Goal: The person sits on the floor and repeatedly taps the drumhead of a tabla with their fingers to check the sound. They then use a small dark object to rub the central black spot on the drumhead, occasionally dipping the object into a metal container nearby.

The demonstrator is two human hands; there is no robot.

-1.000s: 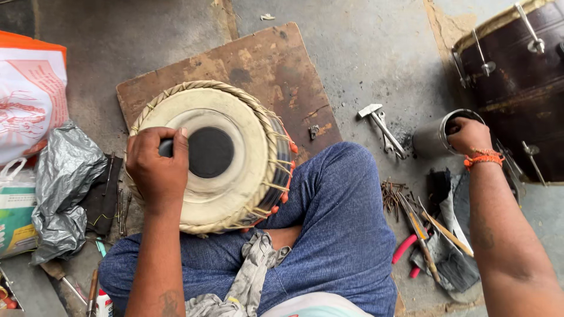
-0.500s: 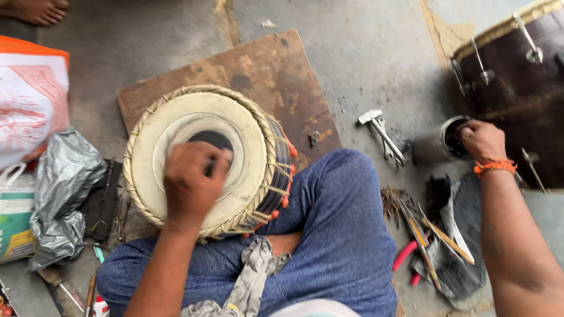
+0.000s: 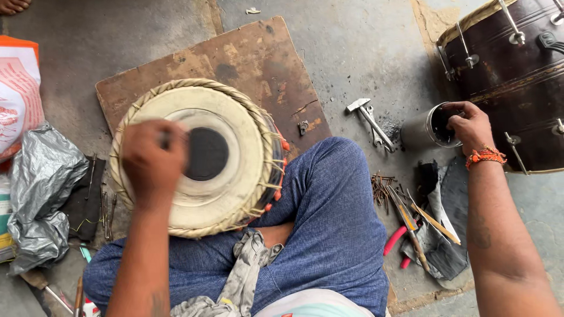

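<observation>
While over drum (image 3: 235, 176), left hand (image 3: 151, 161).

Cream drum head (image 3: 235, 176) with black centre spot, blue trousers (image 3: 329, 235) at 5 o'clock, dark brown drum (image 3: 517, 82) at 2 o'clock, orange wristband (image 3: 485, 156), grey plastic sheet (image 3: 38, 194) at 9 o'clock

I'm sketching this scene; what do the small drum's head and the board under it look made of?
Drum head: likely animal skin, matte cream with a black centre patch and a braided rim. Board: probably wood or plywood, worn brown, cracked and stained.
</observation>
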